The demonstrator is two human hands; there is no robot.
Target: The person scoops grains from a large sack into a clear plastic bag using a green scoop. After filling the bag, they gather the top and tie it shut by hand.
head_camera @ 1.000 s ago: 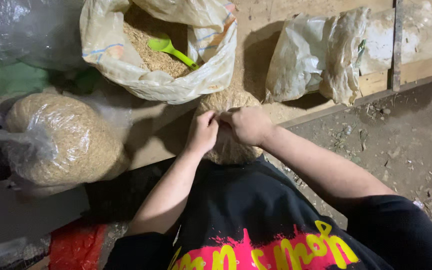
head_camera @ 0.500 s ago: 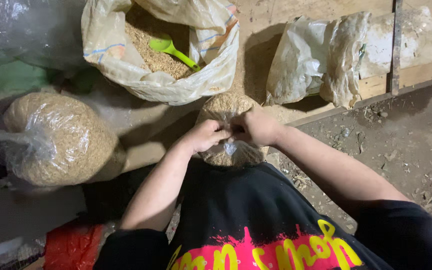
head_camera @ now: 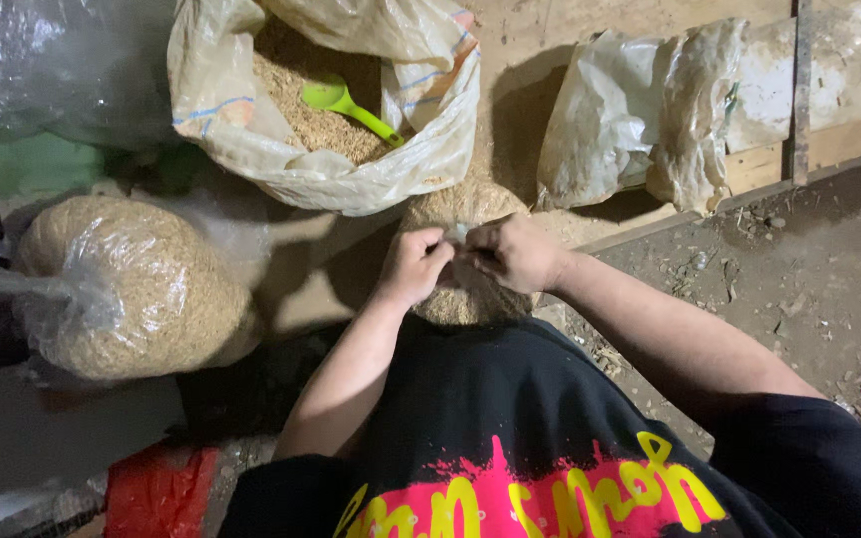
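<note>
Two hands, left hand and right hand, pinch the plastic neck of a filled bag standing before the person; closing looks underway, unfinished. One tied bag lies left, beside the open sack.

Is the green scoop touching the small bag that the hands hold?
Apart. The head view shows the scoop lying inside the big sack, whose wall stands between it and the small bag.

You have two clear bags packed with husk: one just below the open sack, one to its lower left. One green scoop lies inside that sack.
</note>
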